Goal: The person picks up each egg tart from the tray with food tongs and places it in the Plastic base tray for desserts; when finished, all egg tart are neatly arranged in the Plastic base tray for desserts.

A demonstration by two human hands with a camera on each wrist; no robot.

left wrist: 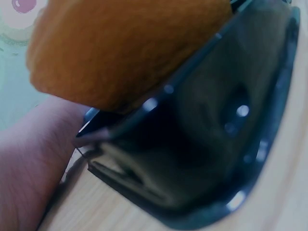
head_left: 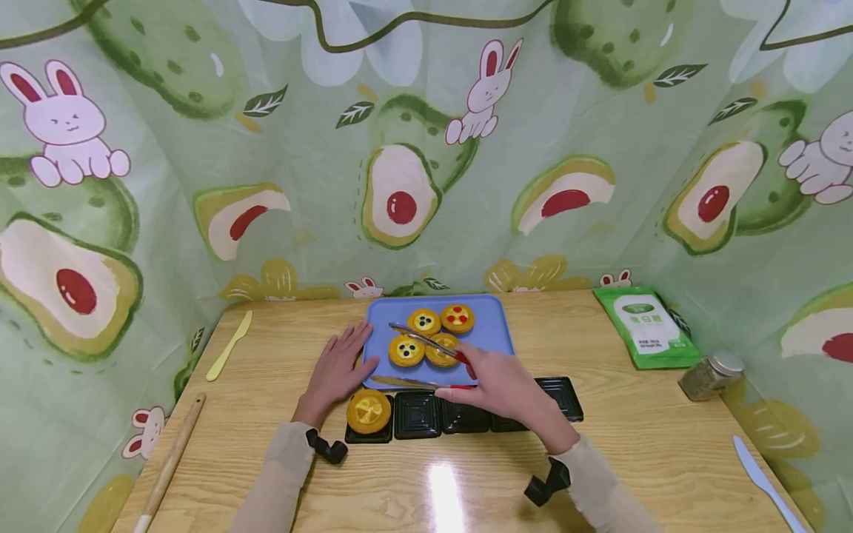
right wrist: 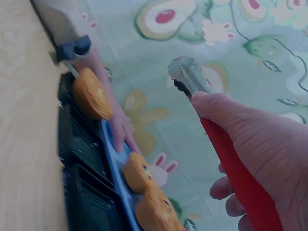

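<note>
R hand (head_left: 501,383) w/ red-handled tongs (right wrist: 241,175) in grip nr tarts (head_left: 406,352) on blue tray (head_left: 493,333); L hand (head_left: 338,370) straight-fingered at its rim

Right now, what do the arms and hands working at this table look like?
The left hand and right hand are a person's, ungloved. The left sleeve and right sleeve are plain pale beige and end near the wrists. A small angular black device sits at each wrist; no cables show.

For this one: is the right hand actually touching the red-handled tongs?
Touching. The right wrist view shows the right hand gripping the red-handled tongs, thumb pressed along one side and fingers curled round the other.
</note>
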